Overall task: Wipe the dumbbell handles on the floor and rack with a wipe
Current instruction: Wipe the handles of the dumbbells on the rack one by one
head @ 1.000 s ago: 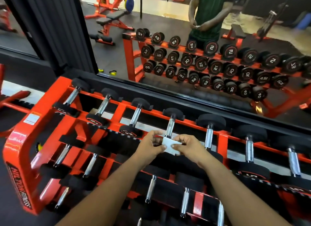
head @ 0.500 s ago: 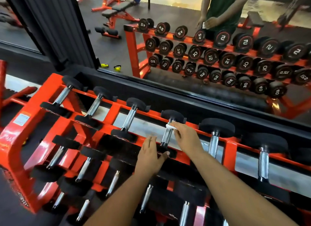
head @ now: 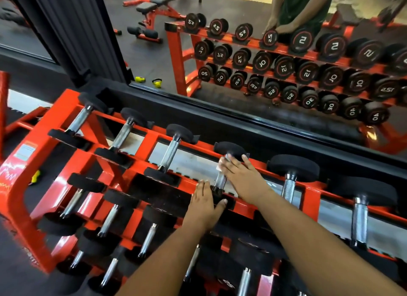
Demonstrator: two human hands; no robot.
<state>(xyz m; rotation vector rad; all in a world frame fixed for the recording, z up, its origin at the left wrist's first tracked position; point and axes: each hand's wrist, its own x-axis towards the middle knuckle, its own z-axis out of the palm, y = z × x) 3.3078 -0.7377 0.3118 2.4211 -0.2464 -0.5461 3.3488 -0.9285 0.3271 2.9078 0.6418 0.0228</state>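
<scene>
A red dumbbell rack holds rows of black-headed dumbbells with chrome handles. My right hand lies over the upper part of the handle of the fourth dumbbell in the top row. It holds a white wipe against the handle, and the fingertips reach the far head. Most of the wipe is hidden under the fingers. My left hand rests flat, fingers straight, on the near head of the same dumbbell.
Neighbouring top-row dumbbells sit close on both sides. Lower rows lie under my forearms. A wall mirror behind the rack reflects it and a person. A black pillar stands at the back left.
Both hands held the wipe above the rack. Since then my right hand took it up onto the dumbbell handle toward the far head, and my left hand settled flat on the near head.
</scene>
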